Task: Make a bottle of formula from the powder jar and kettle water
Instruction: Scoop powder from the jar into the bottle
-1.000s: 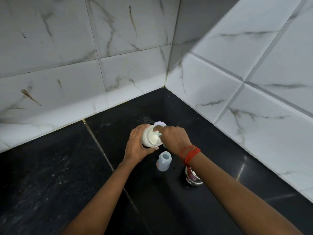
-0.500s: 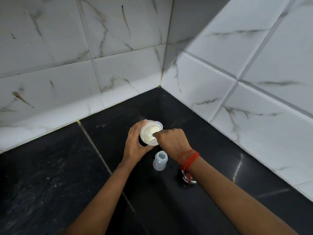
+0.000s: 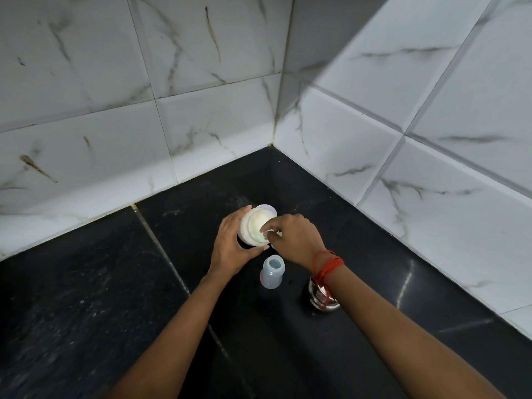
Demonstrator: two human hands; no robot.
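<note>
Leaning toward the camera with its mouth uncovered, the powder jar (image 3: pixel 253 230) shows pale powder inside as a person's left hand (image 3: pixel 230 249) grips it from the left side, fingers and thumb curled round its white wall, in the corner of a black stone surface (image 3: pixel 100 298). Whether the jar's base touches the surface cannot be told, as the hand hides it. At the jar's right rim the right hand (image 3: pixel 298 240) has its fingers bunched and pinches a small white piece (image 3: pixel 268 231), apparently a scoop, though too little of it shows to be sure. A pale lilac lid (image 3: pixel 269 210) peeks out just behind the jar, on its far side. Just in front of both hands stands an uncapped, translucent baby bottle (image 3: pixel 272 273), upright on the surface, its blue-tinted mouth facing the camera and apart from the jar. A band of red thread (image 3: pixel 328 264) is wound round the right wrist, and partly under that wrist sits a shiny steel vessel (image 3: pixel 324 299), to the right of the bottle and near it without touching. White marble-patterned wall tiles (image 3: pixel 201 82) with grey veins rise on two sides and meet in the corner beyond the jar
</note>
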